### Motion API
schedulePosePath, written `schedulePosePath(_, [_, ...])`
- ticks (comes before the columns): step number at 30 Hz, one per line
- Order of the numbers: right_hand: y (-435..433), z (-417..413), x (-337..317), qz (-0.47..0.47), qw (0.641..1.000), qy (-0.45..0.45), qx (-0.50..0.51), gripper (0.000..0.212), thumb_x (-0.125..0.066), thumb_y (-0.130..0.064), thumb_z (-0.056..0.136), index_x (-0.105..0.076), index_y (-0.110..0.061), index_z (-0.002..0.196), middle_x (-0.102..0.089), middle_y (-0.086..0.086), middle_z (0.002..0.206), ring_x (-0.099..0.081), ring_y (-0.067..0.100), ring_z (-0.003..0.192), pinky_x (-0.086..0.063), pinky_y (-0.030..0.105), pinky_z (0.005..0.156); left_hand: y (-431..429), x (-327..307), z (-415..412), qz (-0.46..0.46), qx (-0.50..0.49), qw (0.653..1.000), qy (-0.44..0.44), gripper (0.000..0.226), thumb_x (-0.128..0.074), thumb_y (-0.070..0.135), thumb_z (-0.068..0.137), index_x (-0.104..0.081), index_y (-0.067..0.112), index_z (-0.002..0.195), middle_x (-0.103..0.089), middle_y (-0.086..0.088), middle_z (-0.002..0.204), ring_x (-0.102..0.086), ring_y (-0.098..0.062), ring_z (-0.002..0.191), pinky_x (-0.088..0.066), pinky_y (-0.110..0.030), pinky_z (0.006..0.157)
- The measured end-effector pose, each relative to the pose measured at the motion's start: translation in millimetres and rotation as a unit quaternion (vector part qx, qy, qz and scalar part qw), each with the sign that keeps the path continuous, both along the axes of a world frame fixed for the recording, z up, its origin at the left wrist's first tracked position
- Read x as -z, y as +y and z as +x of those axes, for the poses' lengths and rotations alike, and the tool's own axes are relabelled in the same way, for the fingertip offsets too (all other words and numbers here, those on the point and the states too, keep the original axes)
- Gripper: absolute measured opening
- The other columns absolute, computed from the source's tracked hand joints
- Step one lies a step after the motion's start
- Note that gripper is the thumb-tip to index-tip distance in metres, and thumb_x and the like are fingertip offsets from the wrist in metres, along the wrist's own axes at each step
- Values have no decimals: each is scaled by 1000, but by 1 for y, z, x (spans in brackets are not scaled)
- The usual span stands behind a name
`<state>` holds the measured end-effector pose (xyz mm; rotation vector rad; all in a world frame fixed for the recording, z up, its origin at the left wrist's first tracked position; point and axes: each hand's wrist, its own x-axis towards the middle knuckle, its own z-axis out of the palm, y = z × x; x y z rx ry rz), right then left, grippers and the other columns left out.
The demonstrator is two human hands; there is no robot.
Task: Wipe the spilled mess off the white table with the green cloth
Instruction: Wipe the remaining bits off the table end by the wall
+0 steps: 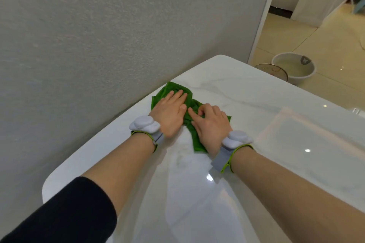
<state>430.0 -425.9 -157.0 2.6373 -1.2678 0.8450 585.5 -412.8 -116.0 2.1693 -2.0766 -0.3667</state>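
Cloth, green cloth (194, 104), lies bunched on white table (246, 92) near far-left edge by grey wall (88, 35). Left hand (170, 112) flat on far part, fingers spread straight. Right hand (210, 124) on near part, fingers curled, pinching fabric. Cloth middle hidden under palms. Spill hard to make out on glossy top. Two bowls (296, 67) on floor, far right, one cut by table edge.

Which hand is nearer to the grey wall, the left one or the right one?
Left. The left hand lies flat on the green cloth on the side next to the wall. The right hand presses the cloth farther from it.
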Motion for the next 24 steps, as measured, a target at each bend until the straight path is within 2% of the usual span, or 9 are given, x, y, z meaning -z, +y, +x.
schedulePosePath(5, [-10,21,-3,23,1000,-2,19,37,-72,-27,73,-69,-19,109,-54,7,84,-49,28,71,-37,31,58,-11,5,18,-24,-21,999,-8,47,-24,32,100,-19,22,146,-13,3,157,-7,-19,144,-8,-39,118])
schedulePosePath(11, [18,15,7,19,1000,-3,-2,40,-43,-34,84,-65,-19,113,-51,3,87,-40,22,74,-32,32,60,-5,6,22,-16,28,999,9,47,-24,33,100,-19,27,147,-11,6,156,-3,-16,144,-2,-33,116])
schedulePosePath(15, [-11,23,2,8,1000,14,-9,43,-39,-36,84,-66,-18,112,-52,4,87,-43,23,74,-35,31,59,-34,0,24,-7,37,999,11,46,-25,27,100,-20,23,146,-12,3,156,-5,-18,144,-1,-29,115])
schedulePosePath(19, [-38,33,-4,25,1000,17,1,46,-34,-35,84,-66,-13,108,-52,7,85,-47,28,72,-29,29,59,-69,-3,19,4,24,1000,17,46,-25,22,101,-20,18,146,-11,-2,157,-6,-19,144,2,-24,113])
schedulePosePath(24, [-55,31,-1,21,1000,13,-4,42,-38,-33,85,-65,-14,110,-51,7,86,-45,27,74,-26,30,60,-80,5,21,-37,31,998,26,45,-26,23,101,-25,18,145,-16,0,156,-11,-16,144,-1,-24,114])
